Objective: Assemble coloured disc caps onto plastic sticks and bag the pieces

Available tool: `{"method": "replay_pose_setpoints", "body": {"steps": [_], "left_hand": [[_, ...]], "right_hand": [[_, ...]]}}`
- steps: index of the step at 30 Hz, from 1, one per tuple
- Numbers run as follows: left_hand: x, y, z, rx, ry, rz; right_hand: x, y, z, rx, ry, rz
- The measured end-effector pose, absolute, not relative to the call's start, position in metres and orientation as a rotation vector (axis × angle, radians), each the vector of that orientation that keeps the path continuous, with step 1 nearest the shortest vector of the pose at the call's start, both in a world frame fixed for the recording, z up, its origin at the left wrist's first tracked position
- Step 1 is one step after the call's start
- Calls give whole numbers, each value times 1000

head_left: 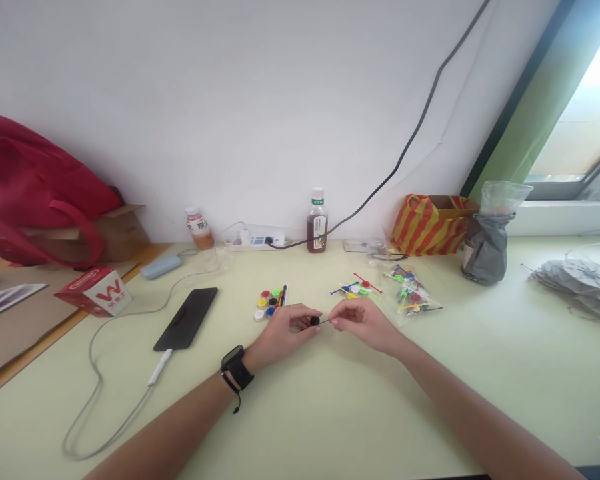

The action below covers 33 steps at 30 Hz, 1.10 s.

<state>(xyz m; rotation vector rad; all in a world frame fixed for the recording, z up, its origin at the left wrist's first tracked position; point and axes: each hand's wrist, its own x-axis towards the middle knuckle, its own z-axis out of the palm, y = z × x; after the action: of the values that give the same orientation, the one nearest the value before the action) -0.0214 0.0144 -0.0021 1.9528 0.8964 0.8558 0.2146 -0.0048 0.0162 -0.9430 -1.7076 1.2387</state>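
Observation:
My left hand (283, 335) pinches a small round black plastic piece (315, 321) between thumb and fingers, above the table. From its right side a thin dark stem (325, 322) reaches to my right hand (364, 325), whose thumb and forefinger are closed on its end. Whether stem and round piece are joined, I cannot tell. Beyond my left hand sits a group of round coloured plastic pieces (262, 303) with some thin sticks beside them. Behind my right hand lie loose plastic arrow spinners (363, 285) in several colours, next to a clear bag (413, 293) of similar parts.
On the left are a phone (187, 319) on a white cable, a red-and-white box (94, 292) and a red bag (35, 193). Along the wall stand a dark drink bottle (317, 223), a power strip (260, 241), a striped bag (430, 223) and a grey bag (486, 247).

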Motion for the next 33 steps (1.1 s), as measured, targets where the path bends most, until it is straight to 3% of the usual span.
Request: {"method": "replay_pose_setpoints", "body": {"steps": [22, 33], "left_hand": [[-23, 11, 0, 2221, 832, 988], [-22, 6, 3, 2151, 819, 879]], "right_hand": [[211, -2, 12, -1012, -1523, 1323], [208, -7, 16, -1030, -1500, 1362]]}}
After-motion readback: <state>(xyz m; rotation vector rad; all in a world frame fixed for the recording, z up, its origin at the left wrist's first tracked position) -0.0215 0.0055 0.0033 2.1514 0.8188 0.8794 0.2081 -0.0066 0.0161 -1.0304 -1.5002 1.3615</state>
